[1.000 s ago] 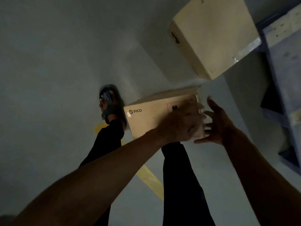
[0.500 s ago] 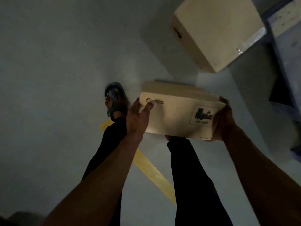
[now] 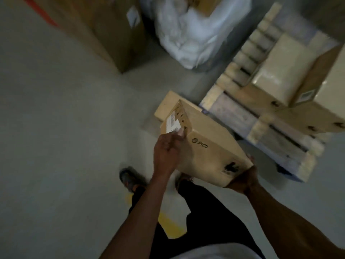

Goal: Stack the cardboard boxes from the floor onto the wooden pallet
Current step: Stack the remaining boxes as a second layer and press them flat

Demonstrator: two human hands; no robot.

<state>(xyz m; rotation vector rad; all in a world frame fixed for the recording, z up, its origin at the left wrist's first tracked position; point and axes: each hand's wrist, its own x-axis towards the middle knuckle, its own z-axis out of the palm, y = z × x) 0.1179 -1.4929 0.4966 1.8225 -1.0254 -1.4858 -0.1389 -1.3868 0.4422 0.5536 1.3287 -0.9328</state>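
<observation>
Cardboard, plain tan and matte, made up the carried box [image 3: 209,144], a long rectangular carton printed with a PICO logo and bearing a white label on its near-left end; in the head view it was held off the floor, tilted, just left of the wooden pallet [image 3: 240,109]. The left hand [image 3: 166,154] gripped the labelled end, fingers curled over its edge, while the right hand [image 3: 242,179] clasped the opposite lower corner, fingers wrapped beneath and mostly hidden by the carton. The pallet showed pale rough slats with dark gaps, its far side cut off by the frame's right edge. On it sat stacked boxes [image 3: 291,86], one glossy with tape, partly out of frame. A second floor box [image 3: 168,107] lay touching the pallet's left corner, largely covered by the carried box. Beyond the pallet's far-left end stood a crumpled white plastic bag [image 3: 192,32] and a large brown carton [image 3: 104,28], both blurred. Smooth grey floor [image 3: 65,128] lay open left of the pallet, with a yellow stripe [image 3: 168,225] near the person's sandalled foot [image 3: 128,178].
</observation>
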